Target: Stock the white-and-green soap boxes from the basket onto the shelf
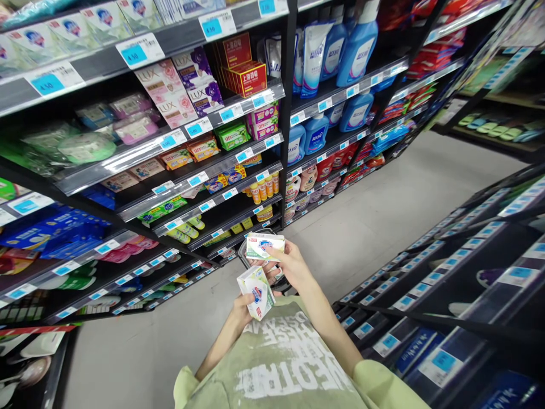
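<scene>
My left hand [242, 308] is closed around a white and green soap box [254, 283] with a blue and red emblem, tilted in front of my body. Just above it, my right hand [293, 264] grips a second soap box [256, 245] of the same look, with the thumb lying across its front. Behind the boxes and partly hidden by them is a dark shopping basket [242, 254]. What the basket holds is mostly covered by my hands and the boxes.
On the left, a shelf unit [170, 45] bears similar soap boxes [106, 21], pink and purple LUX boxes [168, 94] and red boxes [247, 78]. Blue detergent bottles [360, 48] stand farther along. Another shelf [451, 272] lines the right side, with the grey floor [383, 199] between.
</scene>
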Demonstrator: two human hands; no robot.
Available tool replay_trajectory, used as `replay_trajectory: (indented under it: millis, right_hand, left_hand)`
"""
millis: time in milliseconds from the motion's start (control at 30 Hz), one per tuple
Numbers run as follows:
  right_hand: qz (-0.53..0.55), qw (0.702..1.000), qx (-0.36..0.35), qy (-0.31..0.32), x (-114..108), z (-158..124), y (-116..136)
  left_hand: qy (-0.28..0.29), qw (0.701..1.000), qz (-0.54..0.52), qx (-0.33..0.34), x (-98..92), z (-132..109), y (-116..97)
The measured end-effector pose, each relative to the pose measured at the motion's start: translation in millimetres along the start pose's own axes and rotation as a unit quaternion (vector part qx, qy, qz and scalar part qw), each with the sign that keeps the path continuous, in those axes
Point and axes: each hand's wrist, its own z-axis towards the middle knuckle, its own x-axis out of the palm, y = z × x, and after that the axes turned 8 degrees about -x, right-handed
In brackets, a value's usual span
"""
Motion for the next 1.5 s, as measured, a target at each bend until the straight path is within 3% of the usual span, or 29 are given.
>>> replay_trajectory:
  millis: [300, 533, 667, 1033, 1267, 1500]
  right_hand:
    - [-0.055, 0.995, -0.078, 0.001, -0.2, 1.4, -3.0]
    - [-0.165, 0.953, -0.221, 0.123, -6.7, 3.1, -7.0]
    - [-0.183, 0.940, -0.250, 0.144, -7.8, 3.7, -6.6]
    - [-0.179, 0.944, -0.239, 0.137, -7.8, 3.8, -4.8]
    - [-0.131, 0.983, -0.129, 0.000, -7.0, 5.2, -7.8]
    - [-0.050, 0.994, -0.084, -0.050, -8.4, 7.8, -6.9]
  left_hand:
    - [-0.025, 0.999, -0.033, 0.027, 0.4, 0.8, 1.7]
    - [-0.029, 0.998, -0.050, 0.025, -15.2, -0.4, 5.2]
    - [-0.019, 0.999, -0.042, 0.016, -24.4, -1.9, 9.2]
    - [-0.012, 0.998, -0.060, 0.008, -12.5, 0.2, 3.9]
    - [-0.006, 1.000, -0.009, 0.014, 0.6, 1.2, 0.2]
    - [0.017, 1.000, -0.006, 0.001, 6.4, 7.3, -4.8]
